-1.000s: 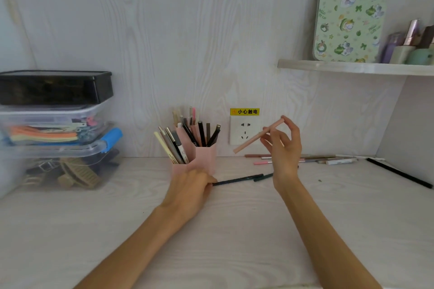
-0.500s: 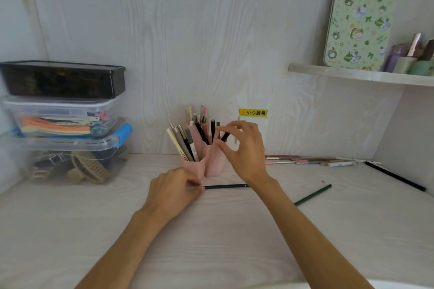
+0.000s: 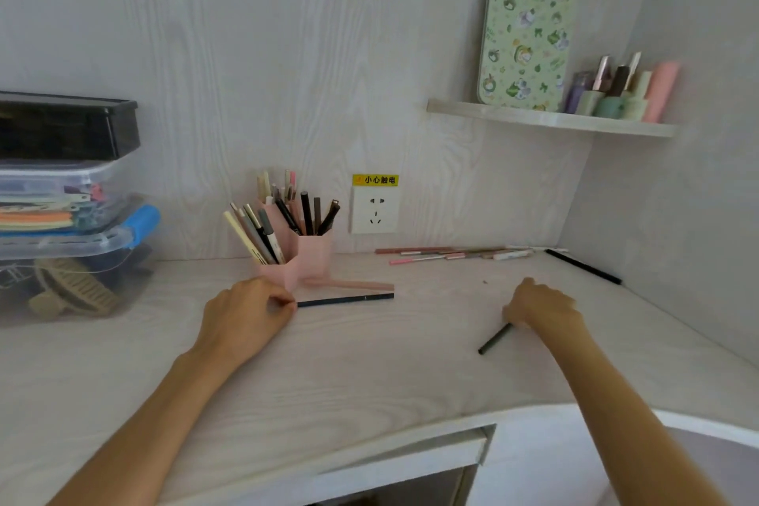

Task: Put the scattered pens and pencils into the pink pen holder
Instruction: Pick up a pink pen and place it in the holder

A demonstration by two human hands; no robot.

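Note:
The pink pen holder [image 3: 313,255] stands near the back wall, filled with several pens and pencils. Just in front of it, my left hand [image 3: 246,316] lies on the desk with curled fingers that pinch the left end of a dark blue pen [image 3: 345,299]. A pink pencil [image 3: 357,284] lies flat at the holder's base. To the right, my right hand [image 3: 542,308] is down on the desk, its fingers curled round a dark green pencil [image 3: 495,339] whose near end sticks out. Several pens [image 3: 451,253] lie along the back wall, and a black pen [image 3: 583,266] lies by the right wall.
Stacked plastic storage boxes [image 3: 70,218] fill the left side of the desk. A wall socket [image 3: 374,210] sits behind the holder. A shelf [image 3: 550,120] at the upper right carries a green tin and cosmetics. The desk's front edge [image 3: 410,448] runs below my forearms.
My right hand left the holder and moved right and down onto the dark green pencil. The pink pencil it held now lies on the desk by the holder. My left hand barely moved.

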